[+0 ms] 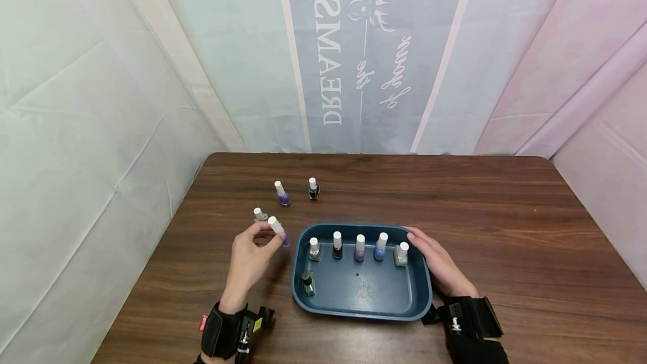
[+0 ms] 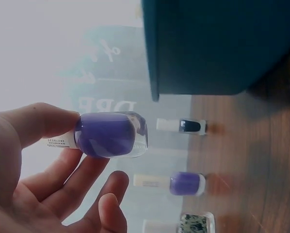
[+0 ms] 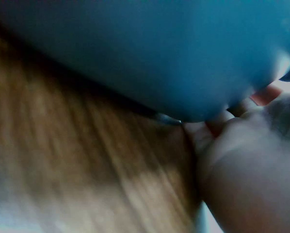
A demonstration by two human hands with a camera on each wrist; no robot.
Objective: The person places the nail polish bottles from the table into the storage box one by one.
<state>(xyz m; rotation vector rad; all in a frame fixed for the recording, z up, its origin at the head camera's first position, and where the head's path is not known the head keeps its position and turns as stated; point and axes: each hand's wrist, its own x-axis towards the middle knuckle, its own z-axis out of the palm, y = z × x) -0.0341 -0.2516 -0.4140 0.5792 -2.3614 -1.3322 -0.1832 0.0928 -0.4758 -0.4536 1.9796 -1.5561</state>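
My left hand (image 1: 251, 255) pinches a purple nail polish bottle (image 2: 108, 135) by its white cap, held up left of the blue tray (image 1: 361, 315). Its thumb and fingers are on the cap, and the purple glass points away from the palm. My right hand (image 1: 438, 260) rests against the tray's far right corner, fingers along the rim. Inside the tray, a row of white-capped bottles runs along the far side, among them a dark red one (image 1: 337, 246) and a blue one (image 1: 381, 248). A black-capped bottle (image 1: 308, 283) stands at the tray's left.
Beyond the left hand, another purple bottle (image 1: 283, 198) and a black bottle (image 1: 313, 190) stand on the wooden table (image 1: 480, 201). A glittery bottle (image 2: 194, 223) is close by the left fingers. Printed curtains (image 1: 379, 72) hang behind the table.
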